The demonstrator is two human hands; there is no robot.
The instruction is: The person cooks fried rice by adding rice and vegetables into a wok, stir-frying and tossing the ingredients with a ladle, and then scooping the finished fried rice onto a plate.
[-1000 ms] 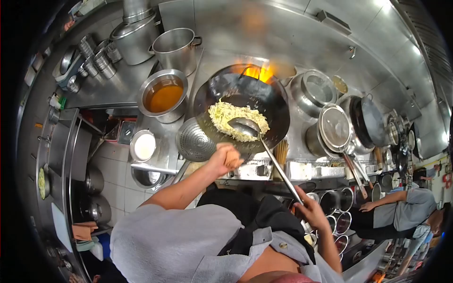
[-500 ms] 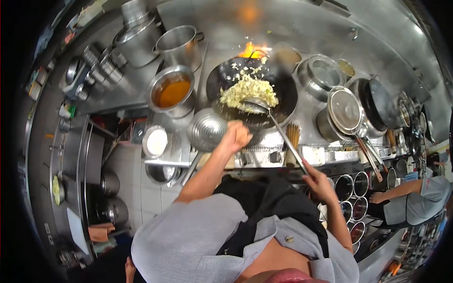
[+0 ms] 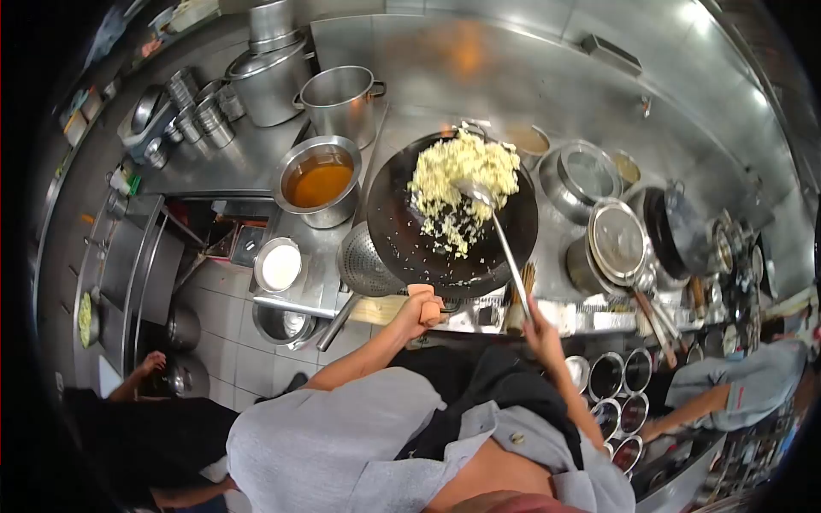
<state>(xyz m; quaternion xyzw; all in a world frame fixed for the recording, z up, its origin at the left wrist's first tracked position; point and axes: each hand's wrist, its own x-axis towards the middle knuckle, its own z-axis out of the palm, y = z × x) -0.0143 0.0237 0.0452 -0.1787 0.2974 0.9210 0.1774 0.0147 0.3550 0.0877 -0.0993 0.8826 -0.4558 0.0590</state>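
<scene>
My left hand (image 3: 416, 315) is closed on the near handle of a large black wok (image 3: 398, 248), with what looks like a tan cloth pad between. My right hand (image 3: 542, 332) grips the long handle of a metal ladle (image 3: 506, 248). The ladle's bowl lies in a pale yellow mass of fried rice (image 3: 462, 171) against the wok's far side. Loose grains dot the dark wok bottom. Left of the wok, close to my left hand, rests a perforated strainer (image 3: 363, 261) with its handle pointing toward me.
A pot of orange-brown liquid (image 3: 321, 184) and a container of white contents (image 3: 279, 264) stand left. Lidded pots (image 3: 581, 175) and a mesh strainer (image 3: 619, 238) are at right. One person in black (image 3: 145, 445) is at lower left, another in grey (image 3: 744, 389) at right.
The wok has tilted toward me, and the rice has shifted to its far side. The flame behind it is mostly hidden now. The person in black has come into view at lower left.
</scene>
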